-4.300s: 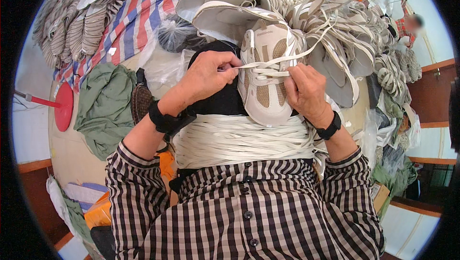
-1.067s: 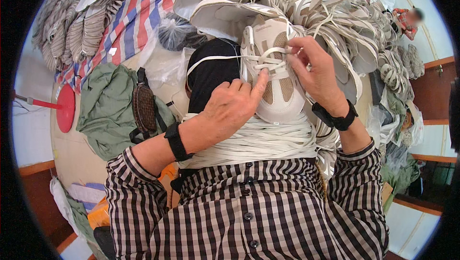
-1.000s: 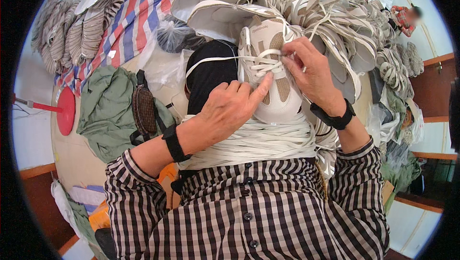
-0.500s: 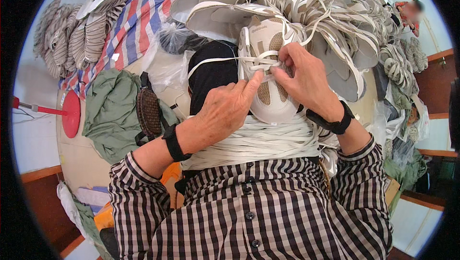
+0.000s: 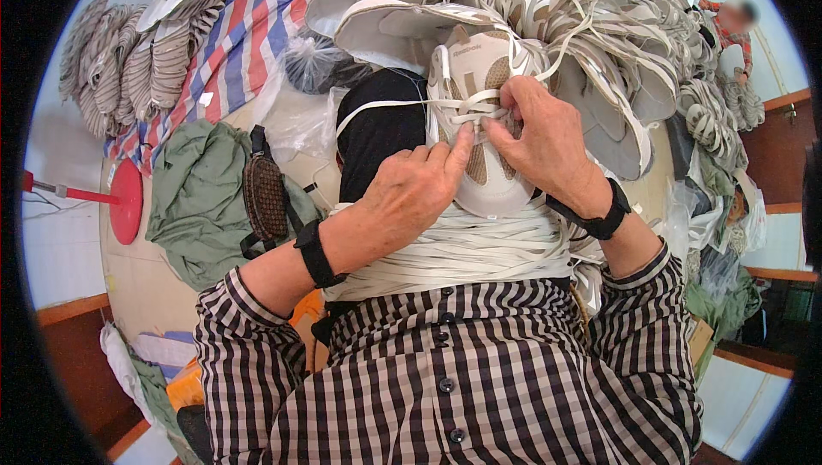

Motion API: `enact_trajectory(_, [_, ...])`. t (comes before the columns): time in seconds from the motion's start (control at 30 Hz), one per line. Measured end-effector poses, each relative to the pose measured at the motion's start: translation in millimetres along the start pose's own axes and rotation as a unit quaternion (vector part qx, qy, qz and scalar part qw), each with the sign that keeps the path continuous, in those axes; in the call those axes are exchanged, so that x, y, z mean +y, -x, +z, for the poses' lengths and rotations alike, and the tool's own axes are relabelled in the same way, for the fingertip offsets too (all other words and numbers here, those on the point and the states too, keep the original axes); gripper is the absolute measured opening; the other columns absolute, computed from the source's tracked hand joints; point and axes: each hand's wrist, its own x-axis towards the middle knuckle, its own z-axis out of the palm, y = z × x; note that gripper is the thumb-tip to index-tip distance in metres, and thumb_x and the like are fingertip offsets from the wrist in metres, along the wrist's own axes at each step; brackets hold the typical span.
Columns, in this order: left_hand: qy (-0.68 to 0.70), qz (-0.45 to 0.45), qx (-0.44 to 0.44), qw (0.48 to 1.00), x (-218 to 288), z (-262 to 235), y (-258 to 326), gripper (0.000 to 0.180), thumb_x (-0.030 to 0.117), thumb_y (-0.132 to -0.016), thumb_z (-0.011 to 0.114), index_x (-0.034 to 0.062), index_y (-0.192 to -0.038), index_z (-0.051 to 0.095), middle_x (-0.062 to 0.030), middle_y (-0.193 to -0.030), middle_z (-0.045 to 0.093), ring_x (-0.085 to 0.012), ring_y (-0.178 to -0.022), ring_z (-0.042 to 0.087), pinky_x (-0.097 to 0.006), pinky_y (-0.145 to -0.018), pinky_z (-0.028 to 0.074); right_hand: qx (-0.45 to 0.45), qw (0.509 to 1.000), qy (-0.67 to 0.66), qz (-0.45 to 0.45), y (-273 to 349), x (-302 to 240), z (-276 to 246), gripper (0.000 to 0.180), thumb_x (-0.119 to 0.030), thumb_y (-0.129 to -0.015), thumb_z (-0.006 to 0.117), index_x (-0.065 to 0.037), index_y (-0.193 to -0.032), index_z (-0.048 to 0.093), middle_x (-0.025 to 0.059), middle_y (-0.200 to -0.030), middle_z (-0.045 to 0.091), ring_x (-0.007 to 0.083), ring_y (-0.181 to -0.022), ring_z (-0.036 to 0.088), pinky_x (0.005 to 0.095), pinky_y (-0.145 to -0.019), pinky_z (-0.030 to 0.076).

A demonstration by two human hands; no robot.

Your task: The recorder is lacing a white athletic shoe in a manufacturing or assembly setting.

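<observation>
White lace (image 5: pixel 390 106) pinched in both grips, left hand (image 5: pixel 411 199) and right hand (image 5: pixel 544 135), over the sneaker (image 5: pixel 484 182).

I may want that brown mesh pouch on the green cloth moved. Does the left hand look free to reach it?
Probably yes: the brown mesh pouch lies uncovered just left of the left hand, though that hand is pressing on the white shoe.

Under both hands, the shoe (image 5: pixel 479 122) looks matt white leather with tan mesh; its lace (image 5: pixel 385 105) is flat woven cloth. Beside the left hand (image 5: pixel 411 199), green cloth (image 5: pixel 197 199) lies crumpled.
</observation>
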Motion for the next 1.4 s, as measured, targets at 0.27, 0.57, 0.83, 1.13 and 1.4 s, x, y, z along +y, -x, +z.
enact_trajectory(0.27, [0.041, -0.001, -0.005, 0.999, 1, -9, -3, 0.063, 0.002, -0.08, 0.055, -0.0011, -0.142, 0.042, -0.0103, -0.084, 0.058, -0.0254, -0.071, 0.062, -0.035, -0.061, 0.051, -0.03, 0.996, -0.063, 0.063, -3, 9, -3, 0.016, -0.012, -0.079, 0.067, -0.003, -0.084, 0.055, 0.0116, -0.073, 0.059, 0.0266, -0.062, 0.059, 0.0378, -0.059, 0.048])
enact_trajectory(0.57, [0.039, -0.01, -0.054, 0.998, 0, -10, -8, 0.069, 0.0, -0.078, 0.056, -0.0011, -0.144, 0.037, -0.0149, -0.09, 0.061, -0.0308, -0.076, 0.065, -0.041, -0.062, 0.053, -0.02, 0.979, -0.184, 0.089, -6, 15, -14, 0.018, -0.006, -0.082, 0.067, -0.003, -0.099, 0.062, 0.0116, -0.077, 0.06, 0.0267, -0.068, 0.063, 0.0338, -0.062, 0.05])
enact_trajectory(0.83, [0.15, -0.089, 0.007, 0.985, -17, -29, 5, 0.054, 0.002, -0.081, 0.061, 0.0064, -0.134, 0.051, -0.0154, -0.099, 0.064, -0.0362, -0.086, 0.065, -0.043, -0.071, 0.054, -0.033, 0.994, -0.042, -0.092, -13, 2, -19, 0.021, -0.008, -0.086, 0.065, -0.008, -0.106, 0.059, 0.0113, -0.102, 0.059, 0.0341, -0.08, 0.064, 0.0426, -0.07, 0.052])
enact_trajectory(1.13, [0.343, -0.189, -0.021, 0.92, -65, -20, -15, 0.022, 0.004, -0.085, 0.06, -0.0009, -0.106, 0.065, -0.0102, -0.084, 0.066, -0.0194, -0.078, 0.064, -0.032, -0.071, 0.05, -0.108, 0.986, 0.099, -0.086, -25, -1, -30, 0.01, -0.008, -0.09, 0.055, -0.005, -0.098, 0.049, 0.0124, -0.089, 0.058, 0.0365, -0.078, 0.064, 0.0445, -0.065, 0.051])
enact_trajectory(1.4, [0.343, -0.184, 0.021, 0.921, -81, -24, -20, 0.022, 0.007, -0.087, 0.062, 0.0014, -0.108, 0.067, -0.008, -0.085, 0.067, -0.0129, -0.074, 0.06, -0.027, -0.07, 0.049, -0.019, 0.981, 0.122, -0.152, -31, 10, -67, 0.022, -0.01, -0.092, 0.058, -0.003, -0.113, 0.062, 0.0168, -0.102, 0.064, 0.0331, -0.094, 0.063, 0.0384, -0.082, 0.05])
